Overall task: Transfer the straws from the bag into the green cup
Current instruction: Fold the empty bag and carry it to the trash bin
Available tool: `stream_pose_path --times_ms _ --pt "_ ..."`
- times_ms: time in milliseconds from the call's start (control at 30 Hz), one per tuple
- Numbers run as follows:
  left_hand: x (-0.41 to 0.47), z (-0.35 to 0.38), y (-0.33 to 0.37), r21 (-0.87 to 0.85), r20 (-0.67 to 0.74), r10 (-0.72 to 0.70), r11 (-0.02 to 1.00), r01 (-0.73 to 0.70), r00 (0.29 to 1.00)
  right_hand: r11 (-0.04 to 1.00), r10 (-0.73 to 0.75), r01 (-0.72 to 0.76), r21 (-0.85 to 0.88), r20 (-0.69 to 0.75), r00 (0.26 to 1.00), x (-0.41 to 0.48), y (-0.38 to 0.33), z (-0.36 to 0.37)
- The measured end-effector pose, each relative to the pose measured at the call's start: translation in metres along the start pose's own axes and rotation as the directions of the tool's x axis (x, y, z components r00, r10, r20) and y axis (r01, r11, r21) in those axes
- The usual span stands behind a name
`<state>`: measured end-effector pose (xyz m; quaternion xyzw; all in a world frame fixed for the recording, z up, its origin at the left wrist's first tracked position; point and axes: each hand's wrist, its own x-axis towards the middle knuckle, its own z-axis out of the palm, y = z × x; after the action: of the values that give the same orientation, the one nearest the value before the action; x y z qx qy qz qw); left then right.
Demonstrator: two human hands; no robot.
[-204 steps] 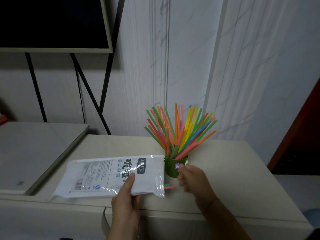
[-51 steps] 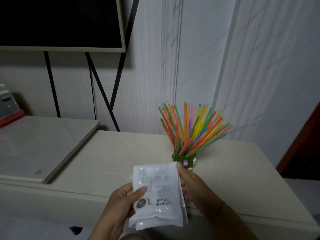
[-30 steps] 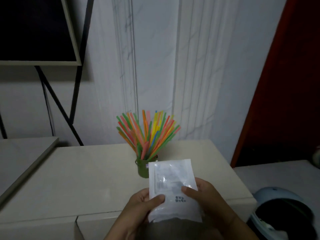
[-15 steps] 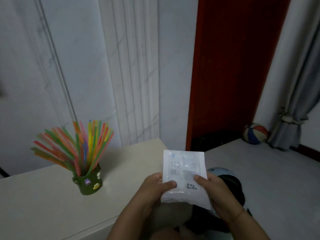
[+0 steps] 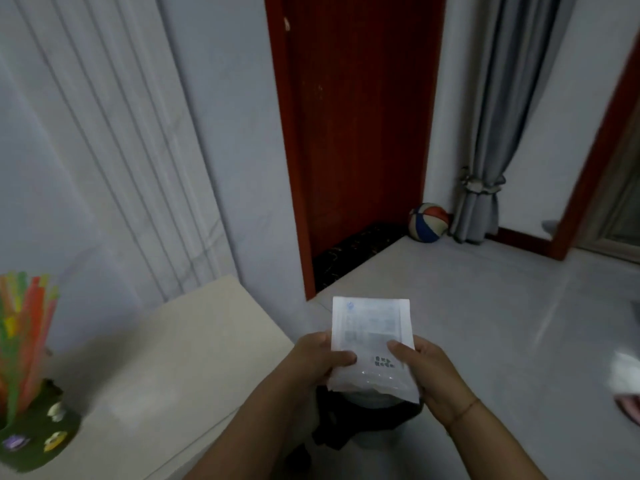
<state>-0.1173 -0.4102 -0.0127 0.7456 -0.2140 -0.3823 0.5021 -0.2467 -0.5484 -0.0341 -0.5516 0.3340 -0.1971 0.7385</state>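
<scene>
We are holding the bag (image 5: 372, 344) between both hands, right of the counter (image 5: 173, 358).
Our left hand (image 5: 318, 358) and right hand (image 5: 429, 372) are pinching its lower sides; the green cup (image 5: 38, 438), full of straws (image 5: 24, 334), is standing at the counter's near left; a ball (image 5: 428, 222) is lying far back.

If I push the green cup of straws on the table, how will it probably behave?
Likely tips easily: the tall straws fan out far above the small green cup. Probably light, so it may slide on the smooth table.
</scene>
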Motion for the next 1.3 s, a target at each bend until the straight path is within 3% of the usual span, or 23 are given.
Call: stream_pose_path --times_ms 233,400,600,767,867,1067,1200,1300 --pt "0.037 0.002 -0.014 0.015 -0.042 -0.136 0.991 0.137 0.990 0.989 0.092 -0.105 -0.101 -0.127 0.988 0.033 0.040 -0.019" --pt "0.054 0.003 -0.022 0.074 -0.078 -0.146 0.986 0.152 0.986 0.975 0.140 -0.178 -0.135 -0.251 0.958 0.062 0.062 -0.027" --pt "0.073 0.005 -0.025 -0.106 -0.038 -0.242 0.966 0.237 0.970 0.909 0.157 -0.276 -0.311 -0.359 0.920 0.104 0.081 -0.017" --pt "0.079 0.011 -0.030 0.021 -0.093 -0.180 0.983 0.183 0.979 0.866 0.186 -0.328 -0.378 -0.367 0.911 0.123 0.086 0.001" --pt "0.079 0.009 -0.033 -0.008 -0.048 -0.184 0.983 0.184 0.982 0.849 0.186 -0.358 -0.388 -0.416 0.890 0.125 0.090 0.006" --pt "0.070 0.008 -0.031 0.042 -0.075 -0.123 0.991 0.126 0.990 0.873 0.160 -0.329 -0.361 -0.426 0.890 0.124 0.085 0.014" --pt "0.056 0.004 -0.023 -0.053 -0.002 -0.131 0.990 0.130 0.991 0.878 0.100 -0.276 -0.392 -0.414 0.905 0.117 0.080 0.016" --pt "0.044 -0.002 -0.019 -0.221 0.001 -0.125 0.968 0.122 0.992 0.908 -0.002 -0.185 -0.375 -0.446 0.895 0.109 0.075 0.017"
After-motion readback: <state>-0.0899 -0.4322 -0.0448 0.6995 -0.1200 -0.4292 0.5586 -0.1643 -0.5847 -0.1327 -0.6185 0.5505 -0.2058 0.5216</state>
